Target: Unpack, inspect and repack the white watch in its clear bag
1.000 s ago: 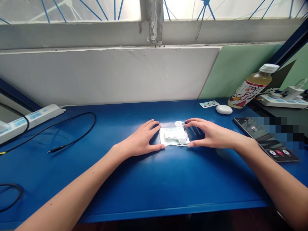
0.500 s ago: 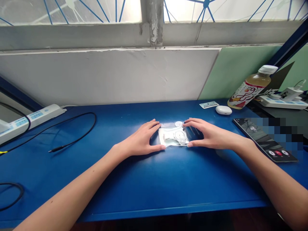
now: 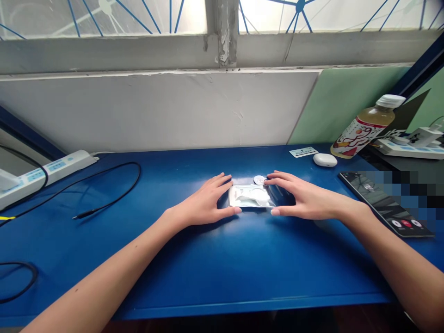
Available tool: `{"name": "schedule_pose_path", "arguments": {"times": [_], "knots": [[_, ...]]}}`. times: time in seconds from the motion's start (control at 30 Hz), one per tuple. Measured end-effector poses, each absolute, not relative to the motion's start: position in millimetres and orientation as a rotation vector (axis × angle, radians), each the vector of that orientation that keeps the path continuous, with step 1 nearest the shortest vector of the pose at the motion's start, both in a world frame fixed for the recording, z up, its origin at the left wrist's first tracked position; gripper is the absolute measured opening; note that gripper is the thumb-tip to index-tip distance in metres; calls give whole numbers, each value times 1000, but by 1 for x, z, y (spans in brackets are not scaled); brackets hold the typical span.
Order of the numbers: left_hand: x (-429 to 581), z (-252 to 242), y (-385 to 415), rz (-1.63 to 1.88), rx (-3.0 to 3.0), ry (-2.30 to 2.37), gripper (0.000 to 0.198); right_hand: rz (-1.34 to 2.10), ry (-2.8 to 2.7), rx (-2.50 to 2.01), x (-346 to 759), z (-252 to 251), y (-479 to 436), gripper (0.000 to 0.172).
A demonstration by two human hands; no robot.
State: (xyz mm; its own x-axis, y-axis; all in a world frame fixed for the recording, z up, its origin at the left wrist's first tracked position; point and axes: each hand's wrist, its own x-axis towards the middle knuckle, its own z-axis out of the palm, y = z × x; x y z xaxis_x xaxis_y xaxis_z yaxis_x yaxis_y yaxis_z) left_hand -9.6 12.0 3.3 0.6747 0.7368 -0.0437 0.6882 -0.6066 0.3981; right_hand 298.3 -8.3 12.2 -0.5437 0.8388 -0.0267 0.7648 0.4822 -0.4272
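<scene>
A small shiny silver packet [image 3: 248, 196] lies flat on the blue desk, with glare over parts of it. Beside its far right corner is a round white disc [image 3: 259, 180] with faint printing. My left hand [image 3: 208, 201] rests at the packet's left side, fingers spread and thumb by the near edge. On the opposite side my right hand [image 3: 294, 194] has its fingers apart, its fingertips close to the disc and its thumb just off the near right corner. Whether the far fingertips touch the packet I cannot tell.
To the right are a white earbud case [image 3: 325, 160], a printed card [image 3: 303, 152], a drink bottle [image 3: 367, 127] and a phone [image 3: 378, 203]. A power strip [image 3: 48, 173] and a black cable [image 3: 114, 201] lie on the left. The desk's front edge [image 3: 243, 309] runs below my arms.
My thumbs have come slightly away from the packet's near edge, and the packet's surface lies flatter with shifted glare. The whole view has moved a little.
</scene>
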Motion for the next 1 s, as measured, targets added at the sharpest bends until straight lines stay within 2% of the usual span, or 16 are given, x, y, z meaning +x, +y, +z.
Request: {"name": "schedule_pose_path", "arguments": {"times": [0.07,0.1,0.23,0.4,0.47,0.57,0.63,0.73,0.87,0.93,1.0], "knots": [[-10,2,13,199,2479,1092,78,577,-2532,-1342,297,14,-9,83],[-10,2,14,215,2464,1082,74,571,-2526,-1300,296,15,-9,78],[-8,4,16,315,2380,1076,58,535,-2446,-1089,286,18,-10,38],[-3,9,13,517,2320,1011,46,603,-2142,-1101,279,15,-11,25],[-2,9,10,601,2322,1001,45,665,-2017,-1190,278,13,-11,26],[-1,6,8,664,2330,1003,81,735,-1930,-1261,274,9,-9,30],[-1,3,8,641,2352,991,94,757,-1920,-1273,271,5,-8,32],[-2,1,9,560,2435,993,85,717,-1942,-1291,269,-2,-5,33],[-4,0,10,462,2480,1054,73,468,-2196,-1279,276,-5,-2,33],[-4,1,9,426,2504,1072,73,380,-2361,-1269,283,-3,-3,41],[-4,1,8,398,2545,1075,71,377,-2469,-1306,290,0,-4,57]]}}
